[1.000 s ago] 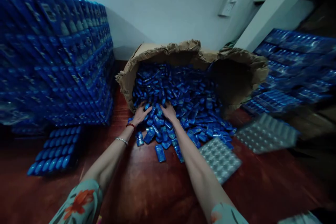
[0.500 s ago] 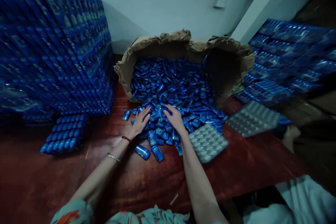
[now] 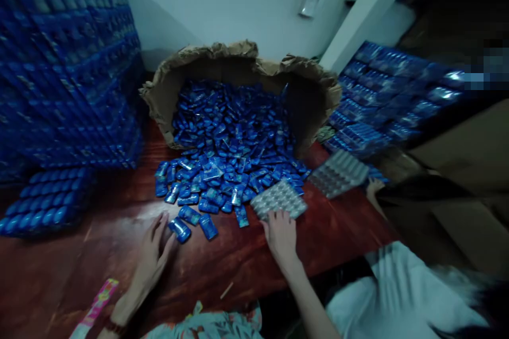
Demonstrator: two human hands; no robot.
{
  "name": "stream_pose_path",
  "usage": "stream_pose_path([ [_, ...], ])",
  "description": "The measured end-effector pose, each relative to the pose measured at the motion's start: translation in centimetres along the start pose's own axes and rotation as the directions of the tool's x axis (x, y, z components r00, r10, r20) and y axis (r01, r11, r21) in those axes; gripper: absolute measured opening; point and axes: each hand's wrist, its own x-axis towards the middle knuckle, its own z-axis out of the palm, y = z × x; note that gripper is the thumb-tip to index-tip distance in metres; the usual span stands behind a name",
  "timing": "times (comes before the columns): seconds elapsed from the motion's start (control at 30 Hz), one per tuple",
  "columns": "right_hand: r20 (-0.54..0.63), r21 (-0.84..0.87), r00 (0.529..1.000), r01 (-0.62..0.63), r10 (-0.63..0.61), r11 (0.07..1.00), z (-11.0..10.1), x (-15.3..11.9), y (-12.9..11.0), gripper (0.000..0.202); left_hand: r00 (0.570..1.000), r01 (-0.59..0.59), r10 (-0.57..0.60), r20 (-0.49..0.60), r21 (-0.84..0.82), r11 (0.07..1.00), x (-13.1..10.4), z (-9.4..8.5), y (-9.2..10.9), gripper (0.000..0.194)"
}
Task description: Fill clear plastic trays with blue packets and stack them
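Note:
My left hand (image 3: pixel 154 249) is low over the red-brown table (image 3: pixel 222 270), fingers apart and holding nothing. Just right of its fingertips lies a small blue packet (image 3: pixel 180 229), with another blue packet (image 3: pixel 208 226) beyond. My right hand (image 3: pixel 281 233) grips the near edge of a clear plastic tray (image 3: pixel 278 197) with rows of rounded cups. The thumb is at the tray's left corner; the undersides of the fingers are hidden. Behind both hands, a heap of blue packets (image 3: pixel 226 169) spills out of a torn cardboard box (image 3: pixel 159 95) lying on its side.
Tall stacks of blue packs (image 3: pixel 75 79) stand at left, with one filled blue tray (image 3: pixel 47 198) before them. More packs (image 3: pixel 382 90) are stacked at right. A second clear tray (image 3: pixel 338 172) lies near another person's hand (image 3: pixel 374 188). A pink strip (image 3: pixel 97 302) lies at lower left.
Both hands have left the packet heap. My left hand has come back toward me and left; my right hand has moved onto the clear tray. The view has turned to the right.

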Motion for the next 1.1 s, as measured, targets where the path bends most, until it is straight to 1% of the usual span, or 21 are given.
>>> stream_pose_path([
  [0.03,0.013,0.005,1.0,-0.003,0.002,1.0,0.1,-0.2,-0.7,0.015,1.0,0.02,-0.02,-0.016,0.019,1.0,-0.1,0.6,-0.3,0.058],
  [0.1,0.029,0.04,1.0,-0.008,0.007,0.999,0.3,-0.5,-1.3,0.017,0.999,0.042,-0.041,-0.028,0.053,0.998,-0.2,1.5,-0.7,0.063],
  [0.2,0.041,0.13,0.999,0.005,-0.011,0.991,0.2,-0.8,-1.0,0.017,1.0,0.026,-0.025,-0.015,0.087,0.996,-0.1,2.1,-0.9,0.062],
  [0.27,0.056,0.198,0.998,0.008,-0.019,0.98,-0.3,-1.0,-0.7,0.017,1.0,0.019,-0.018,-0.012,0.084,0.996,-0.1,2.0,-0.8,0.06],
  [0.33,0.095,0.241,0.995,-0.016,-0.007,0.97,-0.9,-1.0,-0.5,0.018,1.0,0.028,-0.027,-0.014,0.071,0.997,-0.1,1.6,-0.7,0.057],
  [0.47,0.183,0.26,0.983,-0.079,0.031,0.962,-1.9,-0.4,-0.4,0.019,0.999,0.011,-0.012,0.032,0.036,0.999,0.0,1.0,-0.4,0.051],
  [0.57,0.183,0.263,0.982,-0.097,0.049,0.96,-2.0,-0.1,-0.4,0.021,0.998,-0.001,0.001,0.061,-0.007,1.0,0.0,0.9,-0.3,0.048],
  [0.63,0.167,0.25,0.984,-0.103,0.062,0.963,-1.7,-0.1,-0.7,0.022,0.999,0.013,-0.01,0.053,-0.049,0.999,0.0,0.8,-0.4,0.048],
  [0.7,0.132,0.225,0.988,-0.104,0.075,0.969,-1.2,-0.4,-1.4,0.022,0.999,0.039,-0.036,0.036,-0.099,0.994,-0.1,0.7,-0.4,0.047],
  [0.8,0.039,0.18,0.995,-0.102,0.097,0.978,-0.2,-1.2,-2.7,0.023,0.998,0.055,-0.051,0.03,-0.152,0.987,-0.2,0.4,-0.4,0.049],
  [0.87,-0.029,0.162,0.994,-0.099,0.105,0.982,0.3,-1.5,-2.9,0.023,0.999,0.044,-0.039,0.036,-0.16,0.986,-0.3,0.3,-0.5,0.05],
  [0.9,-0.062,0.161,0.992,-0.1,0.112,0.982,0.4,-1.5,-2.7,0.022,0.999,0.035,-0.03,0.037,-0.163,0.986,-0.2,0.3,-0.6,0.05],
  [0.97,-0.127,0.17,0.983,-0.112,0.134,0.979,-0.1,-1.2,-1.2,0.022,0.999,0.018,-0.013,0.03,-0.174,0.985,-0.2,0.4,-0.8,0.049],
  [1.03,-0.19,0.185,0.966,-0.139,0.174,0.973,-1.6,-0.7,1.1,0.025,1.0,0.013,-0.01,0.017,-0.199,0.98,-0.1,0.5,-1.0,0.049],
  [1.07,-0.249,0.197,0.945,-0.164,0.211,0.967,-2.7,-0.6,2.3,0.027,1.0,0.024,-0.022,0.013,-0.217,0.976,-0.1,0.5,-1.0,0.05],
  [1.1,-0.326,0.214,0.911,-0.191,0.254,0.958,-4.0,-0.4,3.4,0.028,0.999,0.045,-0.044,0.009,-0.242,0.969,-0.2,0.5,-0.9,0.05],
])
